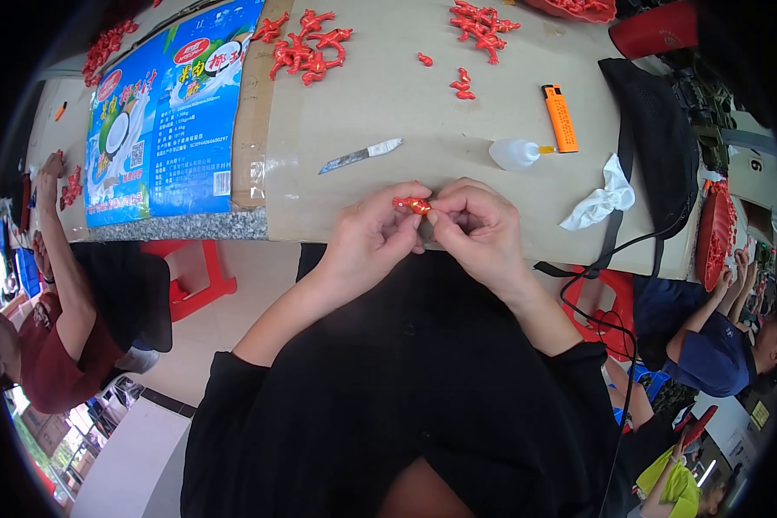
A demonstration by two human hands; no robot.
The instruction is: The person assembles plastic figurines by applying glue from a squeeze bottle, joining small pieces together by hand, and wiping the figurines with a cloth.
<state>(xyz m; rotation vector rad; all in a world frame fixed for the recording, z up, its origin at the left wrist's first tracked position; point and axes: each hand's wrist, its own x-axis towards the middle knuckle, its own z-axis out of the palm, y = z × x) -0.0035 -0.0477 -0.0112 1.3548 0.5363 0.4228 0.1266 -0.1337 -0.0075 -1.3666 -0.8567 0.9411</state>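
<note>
Close to the near edge of the table, both hands hold a small glossy red figurine between their fingertips. My left hand pinches its left side. Thumb and forefinger of my right hand press on its right end. The fingers cover part of the figurine, so its full shape is hidden. Just beyond the hands lies a craft knife with a whitish wrapped handle. A small translucent squeeze bottle with a yellowish tip rests on its side to the right, beside an orange lighter.
Red figurines lie in a left cluster and a right cluster, with small red pieces nearby. Blue printed cardboard covers the left. Crumpled tissue, a black bag and a cable are at right. Other people sit both sides.
</note>
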